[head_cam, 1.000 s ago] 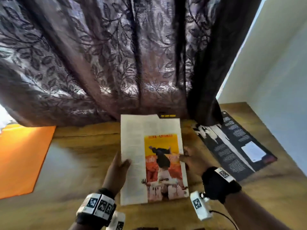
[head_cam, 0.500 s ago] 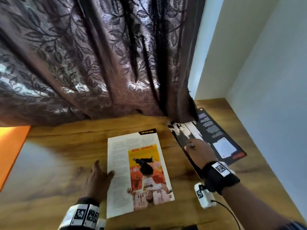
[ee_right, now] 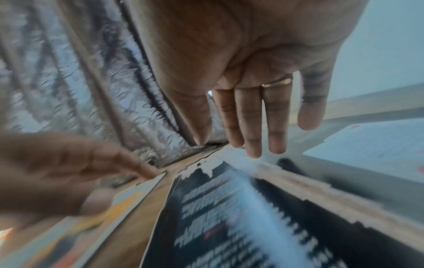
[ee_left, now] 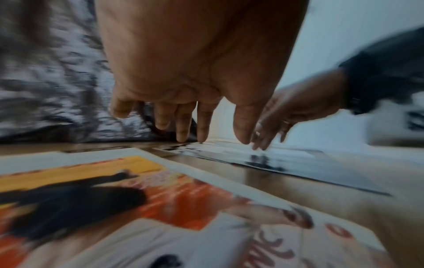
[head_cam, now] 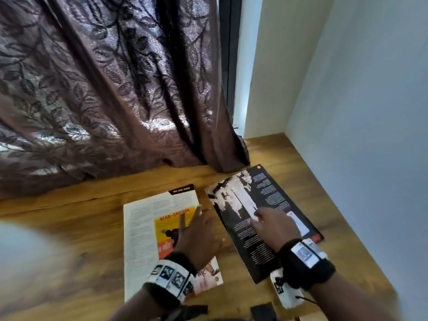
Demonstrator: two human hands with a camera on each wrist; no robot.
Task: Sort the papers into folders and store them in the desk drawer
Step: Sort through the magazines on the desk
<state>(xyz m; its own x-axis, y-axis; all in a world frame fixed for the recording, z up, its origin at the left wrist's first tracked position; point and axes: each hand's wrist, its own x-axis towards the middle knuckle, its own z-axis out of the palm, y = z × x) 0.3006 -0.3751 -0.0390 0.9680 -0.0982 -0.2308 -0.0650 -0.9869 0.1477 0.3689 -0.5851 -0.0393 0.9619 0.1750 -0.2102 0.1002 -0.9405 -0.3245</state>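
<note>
The left hand (head_cam: pixel 199 237) is hanging flat over the yellow and white page (head_cam: pixel 143 237), fingers straight, holding nothing. The right hand (head_cam: pixel 274 225) is reaching over the dark page (head_cam: pixel 261 249) with fingers spread, maybe touching it; the blur is hiding that. Both pages are lying side by side on the wooden counter (head_cam: pixel 69 228), a strip of wood showing between them, near the brown curtain (head_cam: pixel 104 89).

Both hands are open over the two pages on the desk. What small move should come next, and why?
Probably lower the right hand onto the dark page and slide it toward the yellow page. Both pages lie flat and apart on the desk, neither is gripped, and the left hand hovers over the yellow one.
</note>
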